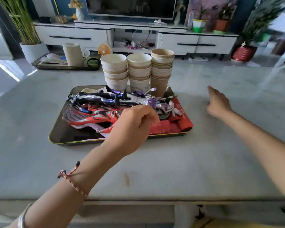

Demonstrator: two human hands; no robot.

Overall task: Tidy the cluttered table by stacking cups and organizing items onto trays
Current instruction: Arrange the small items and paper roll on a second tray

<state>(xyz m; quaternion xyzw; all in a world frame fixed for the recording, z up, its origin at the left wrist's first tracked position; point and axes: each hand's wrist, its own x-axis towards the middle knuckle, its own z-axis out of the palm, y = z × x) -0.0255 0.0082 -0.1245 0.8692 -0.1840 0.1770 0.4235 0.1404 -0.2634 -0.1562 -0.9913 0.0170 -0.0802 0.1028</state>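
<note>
- Your left hand (133, 127) hovers over the near right part of the dark tray (56, 137), fingers curled inward. Whether they pinch anything cannot be told.
- A red braided bracelet (72, 181) sits on that wrist.
- Your right hand (218, 102) is blurred. It hangs over the bare table (187, 153), well to the right of the tray, with loose fingers holding nothing.
- Three stacks of paper cups stand side by side along the tray's far side: left stack (114, 69), middle stack (139, 71), right stack (161, 69). All are upright, and the right one is tallest.
- Toy figures lie across the tray: a red figure (95, 117) nearest you, a blue-and-silver figure (95, 98) behind it, and a purple-and-silver figure (155, 102) to the right.
- Red packets (174, 127) fill the tray's near right corner.
- A second tray (64, 67) rests at the table's far left edge, carrying an upright paper roll (72, 54).
</note>
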